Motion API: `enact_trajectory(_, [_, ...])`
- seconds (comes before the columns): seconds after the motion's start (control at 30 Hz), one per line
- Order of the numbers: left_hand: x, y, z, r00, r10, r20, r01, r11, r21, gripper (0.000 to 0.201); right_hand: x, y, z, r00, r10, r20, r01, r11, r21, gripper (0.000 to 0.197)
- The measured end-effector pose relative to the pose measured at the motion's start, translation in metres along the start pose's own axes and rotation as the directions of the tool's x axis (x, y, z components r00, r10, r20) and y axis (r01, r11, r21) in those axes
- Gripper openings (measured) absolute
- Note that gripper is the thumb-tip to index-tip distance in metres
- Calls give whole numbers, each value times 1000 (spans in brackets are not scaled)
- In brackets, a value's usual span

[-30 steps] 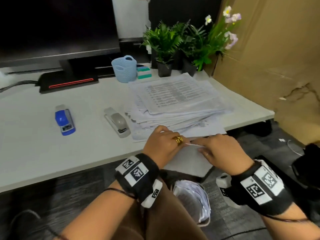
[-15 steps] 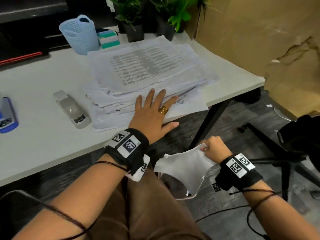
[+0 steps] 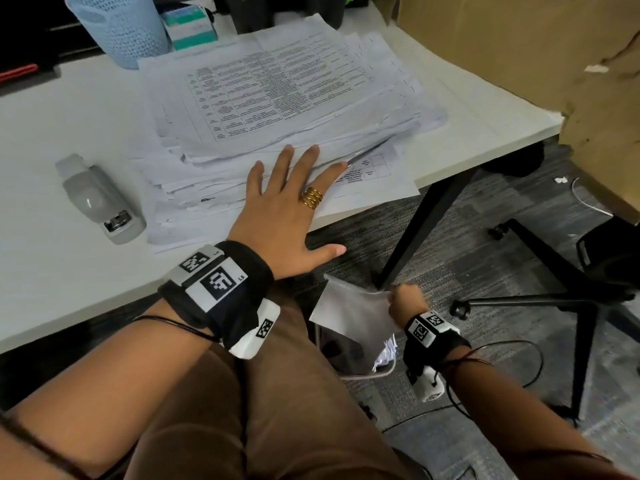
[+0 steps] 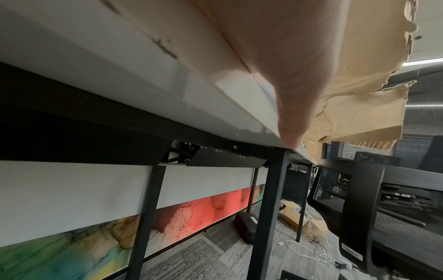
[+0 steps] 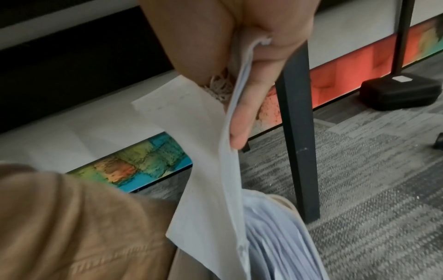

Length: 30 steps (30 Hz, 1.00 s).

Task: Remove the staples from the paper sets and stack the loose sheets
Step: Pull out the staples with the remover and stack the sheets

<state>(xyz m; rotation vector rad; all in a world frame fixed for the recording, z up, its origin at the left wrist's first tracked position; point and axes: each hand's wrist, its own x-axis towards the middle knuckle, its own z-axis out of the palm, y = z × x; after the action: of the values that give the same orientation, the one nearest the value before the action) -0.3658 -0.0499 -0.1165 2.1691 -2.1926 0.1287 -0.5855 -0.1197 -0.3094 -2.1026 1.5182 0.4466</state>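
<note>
Two hands have parted since a second ago, when both worked together on one paper set at the counter's near edge. From the head view, the left hand (image 3: 287, 216) now lies flat with fingers spread on the tall, untidy pile of printed white paper sets (image 3: 277, 109) on the white counter (image 3: 69, 278), while the right hand (image 3: 403, 301) has dropped below the edge — its grip closed on a few white loose sheets (image 3: 349, 313) above the white bin of papers (image 3: 360, 358) on the floor. A grey stapler (image 3: 100, 199) sits just left of the pile.

The left wrist view shows only a straight thumb past the counter's edge.

In the right wrist view, fingers (image 5: 242, 121) pinch the sheets' corner (image 5: 210, 170), which hang over the stacked papers in the bin.

Likely this set is freed and about to join the stack; the left hand seems ready to take the next set.
</note>
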Motion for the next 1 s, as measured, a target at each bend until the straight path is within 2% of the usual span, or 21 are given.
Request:
enact_trajectory(0.1, [0,0,1,1000,-4,-8,4,1000,-1,100,-5,-7,16,997,-54,53,50,997,61,29])
enact_trajectory(0.17, [0,0,2,1000,-4,-23,4,1000,4,100,-9,-11,28,990,-91,108,80,992,99,36])
enact_trajectory(0.3, [0,0,3,1000,-3,-31,3,1000,11,100,-12,-13,39,963,-173,208,184,982,-34,42])
enact_trajectory(0.53, [0,0,3,1000,0,-24,1,1000,28,101,0,16,15,962,-234,138,257,950,-178,56])
enact_trajectory(0.73, [0,1,1,1000,-12,-8,12,1000,26,102,4,25,11,962,-225,152,253,948,-196,42])
enact_trajectory(0.9, [0,2,-1,1000,-16,8,15,1000,27,103,0,2,21,968,-200,153,231,946,-228,38])
enact_trajectory(1.0, [0,3,-1,1000,-17,7,17,999,27,103,3,-10,33,969,-214,126,229,966,-117,38])
